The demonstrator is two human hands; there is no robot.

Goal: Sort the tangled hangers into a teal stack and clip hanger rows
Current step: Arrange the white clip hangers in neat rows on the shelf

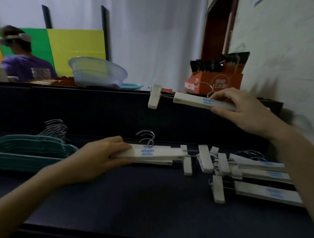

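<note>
while the fingers [224, 93] of the right hand [242, 111] curl round the lifted clip hanger [190, 101], thumb below and the other fingers on top, they pinch its white bar up in the air. the bar has blue letters on it. one white clip [154, 98] hangs from its thin wire at the far left end, and its metal hook pokes up by the fingers.

the fingers [119, 140] of the left hand [98, 157] lie close together on top of a small stack of clip hangers [151, 154], and the thumb presses on the front edge, so the hand holds the left end. this stack lies flat on the dark tabletop [132, 198], with its hooks sticking up at the back.

just left of that hand sits the teal stack [27, 148], neat and flat, with its silver hooks bunched together at the back. on the right side of the tabletop lie the loose clip hangers [257, 168], crossing over each other, clips pointing all ways.

behind the tabletop stands a dark panel [82, 107]. past it are a clear plastic bowl [99, 72], an orange box [216, 81] with dark packets in it, green and yellow boards [75, 48], and a person in a purple shirt [21, 64].
</note>
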